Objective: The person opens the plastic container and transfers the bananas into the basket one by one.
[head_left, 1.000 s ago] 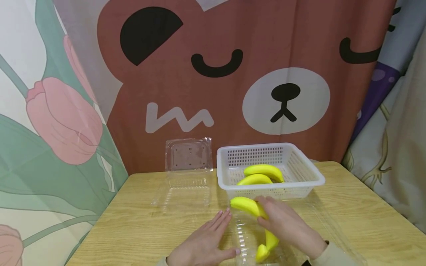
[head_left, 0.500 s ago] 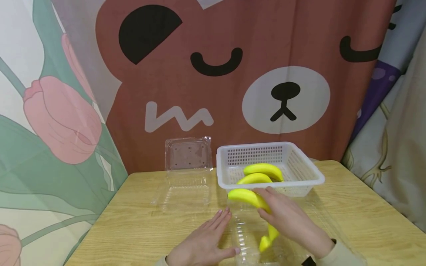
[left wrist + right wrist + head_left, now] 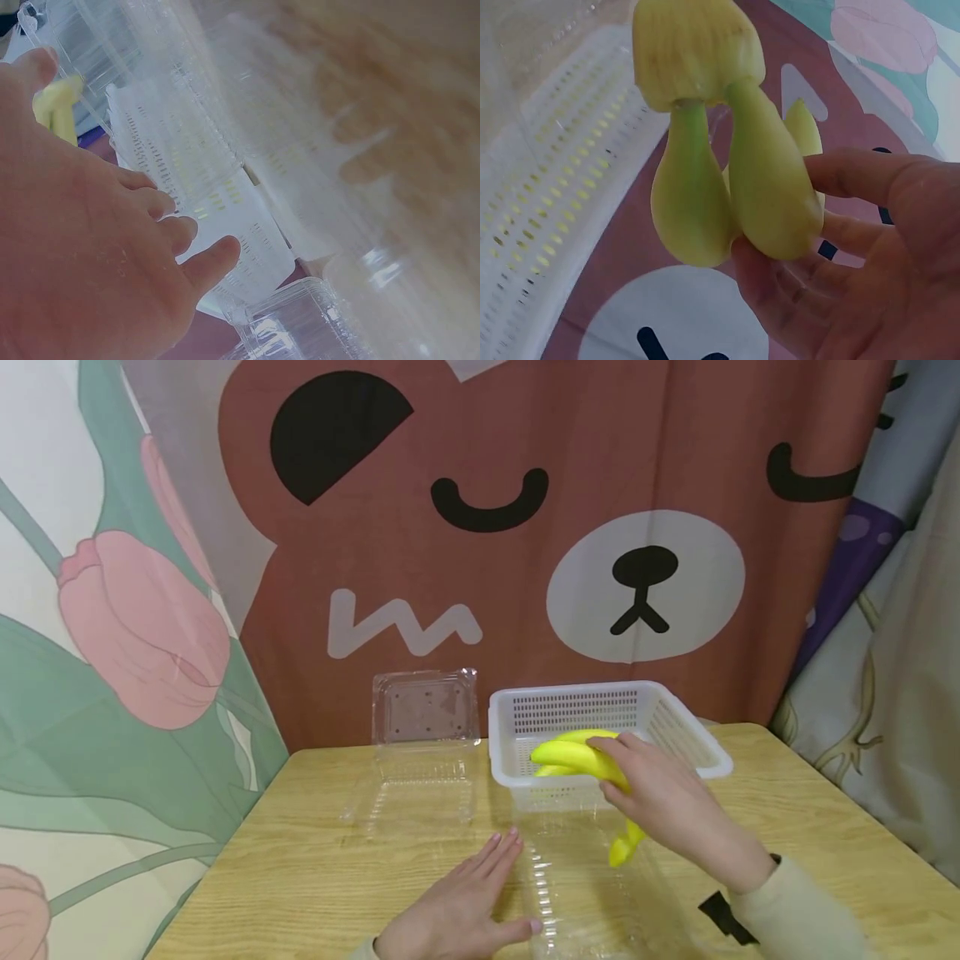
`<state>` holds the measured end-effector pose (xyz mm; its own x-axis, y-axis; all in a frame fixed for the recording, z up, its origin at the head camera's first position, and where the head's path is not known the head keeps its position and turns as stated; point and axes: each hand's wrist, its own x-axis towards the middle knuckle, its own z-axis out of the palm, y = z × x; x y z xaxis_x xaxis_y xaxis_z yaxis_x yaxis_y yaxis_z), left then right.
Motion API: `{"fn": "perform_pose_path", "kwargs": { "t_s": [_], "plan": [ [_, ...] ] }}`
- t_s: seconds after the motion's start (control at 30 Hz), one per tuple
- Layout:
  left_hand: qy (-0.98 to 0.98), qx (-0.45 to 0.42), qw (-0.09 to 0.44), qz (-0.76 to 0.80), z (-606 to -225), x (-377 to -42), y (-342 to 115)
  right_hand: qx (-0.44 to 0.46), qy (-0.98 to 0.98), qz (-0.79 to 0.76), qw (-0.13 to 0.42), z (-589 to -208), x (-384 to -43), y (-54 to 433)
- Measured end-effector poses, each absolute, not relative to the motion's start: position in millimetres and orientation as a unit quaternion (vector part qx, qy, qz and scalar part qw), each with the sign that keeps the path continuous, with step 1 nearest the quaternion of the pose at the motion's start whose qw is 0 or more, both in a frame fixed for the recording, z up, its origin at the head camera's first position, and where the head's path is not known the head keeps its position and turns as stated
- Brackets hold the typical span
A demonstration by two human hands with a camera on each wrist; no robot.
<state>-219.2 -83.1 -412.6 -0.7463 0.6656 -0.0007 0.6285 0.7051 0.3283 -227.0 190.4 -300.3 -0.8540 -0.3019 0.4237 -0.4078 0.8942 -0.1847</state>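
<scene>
My right hand [image 3: 671,802] grips a bunch of yellow bananas [image 3: 581,758], raised over the near rim of the white basket [image 3: 708,770]. In the right wrist view, at least two bananas [image 3: 772,172] of the bunch join at a thick crown [image 3: 697,56], with my thumb and fingers around one side. More bananas [image 3: 592,734] show behind the bunch in the basket, partly hidden. My left hand [image 3: 465,902] lies with fingers extended along the left edge of a clear plastic container [image 3: 577,885]; whether it presses on it, I cannot tell.
Another clear plastic box [image 3: 423,802] stands open at the back left, its lid [image 3: 426,708] upright. Wooden table [image 3: 285,868] surrounds these things. A curtain with a bear print [image 3: 480,577] hangs right behind the table.
My right hand has lifted the banana bunch up and forward, from over the near clear container to over the basket's near rim. My left hand has stayed in place.
</scene>
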Motion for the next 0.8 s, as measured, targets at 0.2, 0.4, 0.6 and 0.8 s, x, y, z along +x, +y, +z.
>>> {"fn": "perform_pose_path", "kwargs": {
  "t_s": [0.2,0.4,0.6,0.8],
  "plan": [
    [0.92,0.354,0.062,0.157,-413.5,-219.8,-82.6,0.203,-0.95,0.121,0.202,-276.7,-243.7,196.9],
    [0.919,0.356,0.063,0.161,-413.6,-220.6,-83.0,0.195,-0.954,0.104,0.202,-264.2,-269.6,196.4],
    [0.919,0.354,0.068,0.161,-413.1,-220.8,-82.7,0.187,-0.953,0.097,0.219,-265.6,-294.6,195.4],
    [0.92,0.35,0.068,0.161,-412.9,-220.6,-82.5,0.187,-0.956,0.086,0.211,-277.9,-316.7,192.9]
  ]
}}
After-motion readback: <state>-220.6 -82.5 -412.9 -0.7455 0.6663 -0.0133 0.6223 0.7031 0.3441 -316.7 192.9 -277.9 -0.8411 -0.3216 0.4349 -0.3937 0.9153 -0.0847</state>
